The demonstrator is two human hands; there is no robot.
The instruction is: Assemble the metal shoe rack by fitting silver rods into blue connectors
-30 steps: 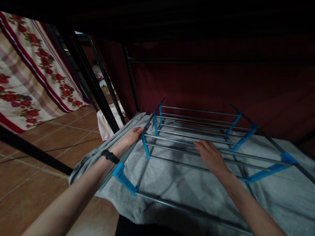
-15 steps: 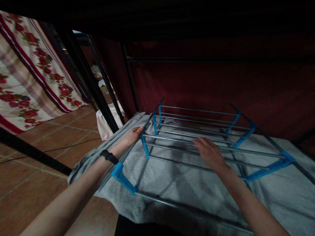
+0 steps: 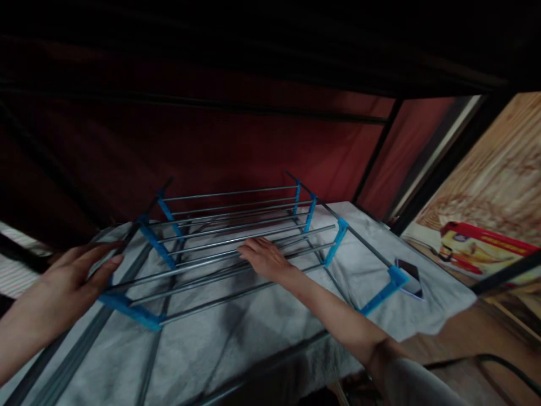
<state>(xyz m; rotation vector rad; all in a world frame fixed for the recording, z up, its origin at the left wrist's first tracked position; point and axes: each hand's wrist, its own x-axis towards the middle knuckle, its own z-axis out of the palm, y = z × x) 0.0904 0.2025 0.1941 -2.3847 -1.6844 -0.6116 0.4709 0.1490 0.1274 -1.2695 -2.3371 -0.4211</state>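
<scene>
At the left edge of the drying rack (image 3: pixel 337 239) I am laying my left hand (image 3: pixel 71 276) open against the side rail, probably to steady the frame. Mid-rack I am pressing my right hand (image 3: pixel 266 258) flat and open on the upper rods, above the grey towel (image 3: pixel 262 332) spread beneath. A phone (image 3: pixel 409 277) is lying near the towel's right edge.

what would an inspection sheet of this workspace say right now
surface: grey cloth spread under the rack, draping over the near edge
job's things: drying rack, metal rods in blue joints, lying on the cloth
clutter: phone on the cloth by the rack's right corner
grippers: left hand open, fingertips at the rack's left end; right hand open, flat on the rods
cables: dark cable on the floor, lower right
surroundings: dark red fabric behind; black frame post and wooden panel at right
</scene>
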